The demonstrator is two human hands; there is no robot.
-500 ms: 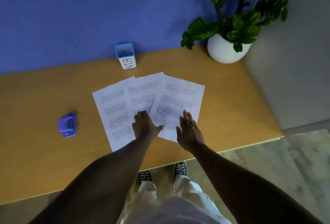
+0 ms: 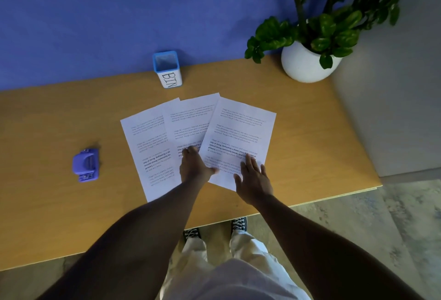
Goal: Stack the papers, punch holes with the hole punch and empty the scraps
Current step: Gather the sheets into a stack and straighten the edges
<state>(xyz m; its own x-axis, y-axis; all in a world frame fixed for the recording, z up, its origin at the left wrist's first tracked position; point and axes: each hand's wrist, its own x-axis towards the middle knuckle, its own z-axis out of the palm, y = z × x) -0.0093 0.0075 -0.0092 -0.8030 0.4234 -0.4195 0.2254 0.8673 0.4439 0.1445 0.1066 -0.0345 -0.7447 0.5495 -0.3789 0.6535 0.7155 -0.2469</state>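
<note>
Three printed white sheets lie fanned and overlapping on the wooden desk [image 2: 310, 137]: a left sheet [image 2: 145, 146], a middle sheet [image 2: 191, 118] and a right sheet [image 2: 241, 130] on top. My left hand [image 2: 194, 167] rests flat on the middle sheet's lower part, thumb touching the right sheet's edge. My right hand [image 2: 253, 178] lies flat with fingers spread on the right sheet's lower corner. A purple hole punch [image 2: 86, 164] sits on the desk well to the left, apart from both hands. A small blue-rimmed white box marked BIN [image 2: 168, 69] stands behind the sheets by the wall.
A white pot [image 2: 305, 65] with a leafy green plant [image 2: 329, 22] stands at the desk's back right corner. A blue wall runs behind the desk. The desk's front edge is close to my legs; floor lies to the right.
Both hands stay on the sheets in about the same places. My right hand's fingers have spread a little wider. The sheets have not visibly shifted.
</note>
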